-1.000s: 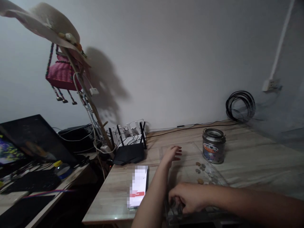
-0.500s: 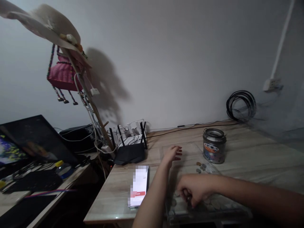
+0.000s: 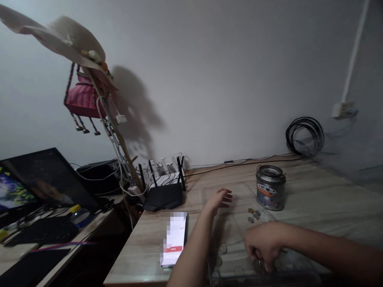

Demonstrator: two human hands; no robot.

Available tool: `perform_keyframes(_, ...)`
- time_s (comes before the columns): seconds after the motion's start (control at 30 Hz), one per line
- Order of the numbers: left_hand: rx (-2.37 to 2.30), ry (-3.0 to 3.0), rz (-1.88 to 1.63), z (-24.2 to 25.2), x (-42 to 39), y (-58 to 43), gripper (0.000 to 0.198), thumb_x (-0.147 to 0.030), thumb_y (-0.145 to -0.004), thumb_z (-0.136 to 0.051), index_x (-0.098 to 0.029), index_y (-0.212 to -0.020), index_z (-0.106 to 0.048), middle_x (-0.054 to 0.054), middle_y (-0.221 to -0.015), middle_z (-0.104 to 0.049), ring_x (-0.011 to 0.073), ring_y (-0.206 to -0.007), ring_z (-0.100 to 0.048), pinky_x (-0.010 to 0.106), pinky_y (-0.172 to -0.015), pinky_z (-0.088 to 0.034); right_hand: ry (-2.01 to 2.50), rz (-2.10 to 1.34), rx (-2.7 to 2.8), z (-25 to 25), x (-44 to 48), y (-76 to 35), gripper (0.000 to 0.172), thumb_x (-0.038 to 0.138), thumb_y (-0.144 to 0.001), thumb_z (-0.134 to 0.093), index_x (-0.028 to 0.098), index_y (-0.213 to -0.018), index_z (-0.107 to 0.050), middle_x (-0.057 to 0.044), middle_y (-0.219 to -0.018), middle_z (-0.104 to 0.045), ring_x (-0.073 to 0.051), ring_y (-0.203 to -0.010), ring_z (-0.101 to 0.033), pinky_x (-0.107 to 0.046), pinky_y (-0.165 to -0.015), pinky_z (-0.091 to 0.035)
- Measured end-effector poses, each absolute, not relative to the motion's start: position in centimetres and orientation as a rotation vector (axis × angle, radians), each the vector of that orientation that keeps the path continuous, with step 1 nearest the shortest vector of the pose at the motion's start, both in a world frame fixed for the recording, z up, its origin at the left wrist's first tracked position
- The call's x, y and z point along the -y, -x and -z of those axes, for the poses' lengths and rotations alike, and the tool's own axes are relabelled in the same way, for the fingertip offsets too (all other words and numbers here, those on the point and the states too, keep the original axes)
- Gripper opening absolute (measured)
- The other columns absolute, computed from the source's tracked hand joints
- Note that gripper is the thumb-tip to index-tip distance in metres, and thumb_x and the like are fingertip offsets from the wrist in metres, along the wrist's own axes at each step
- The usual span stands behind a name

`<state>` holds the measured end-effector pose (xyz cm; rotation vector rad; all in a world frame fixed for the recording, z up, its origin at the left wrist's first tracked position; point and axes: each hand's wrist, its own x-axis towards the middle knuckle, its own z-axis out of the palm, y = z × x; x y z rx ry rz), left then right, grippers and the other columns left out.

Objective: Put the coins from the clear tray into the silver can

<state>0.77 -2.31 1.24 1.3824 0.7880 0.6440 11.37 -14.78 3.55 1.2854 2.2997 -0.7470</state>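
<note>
My left hand (image 3: 220,200) hangs over the back left of a clear plastic tray (image 3: 215,239), fingers apart and holding nothing. Low over the tray's front part, my right hand (image 3: 265,245) has its fingers pinched together, pointing down; what is between them is too small and dark to make out. Several coins (image 3: 251,219) lie in the tray beyond my right hand, and a few round pieces (image 3: 223,248) lie to its left. A metal can (image 3: 271,189) with a slotted lid stands upright at the tray's right.
A lit phone (image 3: 175,239) lies left of my left forearm. Behind it stands a black router (image 3: 164,195) with antennas and cables. Coiled black cable (image 3: 304,136) leans on the wall. A monitor (image 3: 48,179) and a bottle (image 3: 80,217) are on the left desk.
My right hand has moved right and slightly toward me, uncovering round pieces at the tray's left. My left hand is almost unmoved. The whole view has shifted slightly.
</note>
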Motion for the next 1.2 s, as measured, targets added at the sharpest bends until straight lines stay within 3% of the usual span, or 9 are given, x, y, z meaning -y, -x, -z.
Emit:
perform_keyframes(0.13, -0.735, -1.283, -0.512, -0.6, 2.3, -1.0, 0.033, -0.043, -0.073, -0.040, -0.014, -0.082, -0.053, 0.005, -0.074, -0.056, 0.0096, -0.062, -0.052, 0.022, -0.058, -0.039, -1.553, 0.785, -2.468, -4.0, 13.1, -12.2, 0.018, 0.016, -0.049, -0.061, 0.017, -0.067, -0.062, 0.006, -0.051, -0.048, -0.006, -0.044, -0.039, -0.018, -0.042, -0.026)
perform_keyframes(0.3, -0.608, -1.137, -0.080, -0.8, 2.4, -0.7, 0.038, -0.047, -0.075, -0.033, -0.014, -0.078, -0.053, 0.004, -0.058, -0.053, 0.0120, -0.051, -0.051, 0.021, -0.046, -0.037, -1.968, 0.525, -2.684, -5.9, 9.2, -12.0, 0.017, 0.013, -0.056, -0.049, 0.014, -0.069, -0.060, 0.001, -0.060, -0.056, -0.008, -0.051, -0.044, -0.018, -0.046, -0.029)
perform_keyframes(0.37, -0.588, -1.042, -0.100, -1.3, 2.3, -0.5, 0.031, -0.043, -0.075, -0.035, -0.016, -0.074, -0.051, 0.002, -0.052, -0.049, 0.0097, -0.044, -0.047, 0.017, -0.038, -0.030, -2.062, 0.384, -2.725, -6.8, 8.9, -11.6, 0.020, 0.012, -0.059, -0.047, 0.015, -0.073, -0.060, -0.001, -0.066, -0.059, -0.010, -0.057, -0.047, -0.019, -0.051, -0.031)
perform_keyframes(0.5, -0.557, -0.850, -0.327, -1.9, 1.7, -0.2, 0.024, -0.036, -0.075, -0.039, -0.016, -0.063, -0.042, -0.004, -0.045, -0.035, 0.0011, -0.032, -0.024, 0.012, -0.031, -0.007, -2.201, -0.065, -2.793, -6.9, 11.4, -11.6, 0.018, 0.021, -0.069, -0.043, 0.017, -0.080, -0.057, -0.006, -0.079, -0.059, -0.015, -0.071, -0.050, -0.023, -0.060, -0.032)
perform_keyframes(0.67, -0.600, -0.828, -0.563, -1.9, 1.8, -0.1, 0.024, -0.030, -0.078, -0.033, -0.018, -0.057, -0.031, -0.008, -0.043, -0.015, 0.0018, -0.032, -0.011, 0.014, -0.032, -0.002, -1.703, 0.615, -2.741, -2.3, 15.0, -12.5, 0.029, 0.026, -0.054, -0.060, 0.018, -0.081, -0.059, -0.001, -0.074, -0.057, -0.012, -0.063, -0.048, -0.020, -0.052, -0.032)
perform_keyframes(0.83, -0.701, -1.183, -0.637, -2.8, 3.0, -0.4, 0.009, -0.026, -0.074, -0.035, -0.019, -0.074, -0.041, -0.008, -0.046, -0.020, 0.0027, -0.034, -0.016, 0.014, -0.036, -0.008, -1.540, 0.938, -2.658, 0.3, 15.8, -12.8, 0.024, 0.021, -0.051, -0.059, 0.015, -0.075, -0.062, 0.002, -0.065, -0.052, -0.008, -0.054, -0.043, -0.017, -0.046, -0.030)
perform_keyframes(1.0, -0.861, -1.871, -0.352, -4.3, 5.9, 0.5, 0.022, -0.030, -0.072, -0.037, -0.016, -0.082, -0.052, -0.006, -0.048, -0.031, 0.0043, -0.039, -0.028, 0.018, -0.043, -0.024, -1.421, 0.969, -2.679, -0.6, 16.2, -12.5, 0.032, 0.011, -0.050, -0.053, 0.015, -0.080, -0.064, 0.004, -0.059, -0.051, -0.006, -0.049, -0.041, -0.016, -0.044, -0.030)
perform_keyframes(1.1, -0.890, -2.586, -0.226, -4.1, 8.4, 3.0, 0.037, -0.044, -0.058, -0.056, -0.017, -0.083, -0.056, 0.001, -0.065, -0.052, 0.0127, -0.060, -0.048, 0.024, -0.057, -0.036, -1.309, 1.094, -2.701, -0.7, 16.1, -12.5, 0.035, 0.009, -0.051, -0.052, 0.014, -0.084, -0.064, 0.003, -0.061, -0.053, -0.006, -0.051, -0.042, -0.016, -0.046, -0.032)
perform_keyframes(1.2, -0.906, -2.920, 0.196, -3.3, 10.4, 5.4, 0.041, -0.044, -0.053, -0.061, -0.019, -0.085, -0.056, 0.006, -0.065, -0.057, 0.0226, -0.066, -0.055, 0.032, -0.059, -0.040, -1.270, 1.143, -2.665, -0.3, 15.8, -12.6, 0.029, 0.010, -0.052, -0.054, 0.013, -0.078, -0.064, 0.004, -0.057, -0.050, -0.006, -0.051, -0.042, -0.016, -0.046, -0.032)
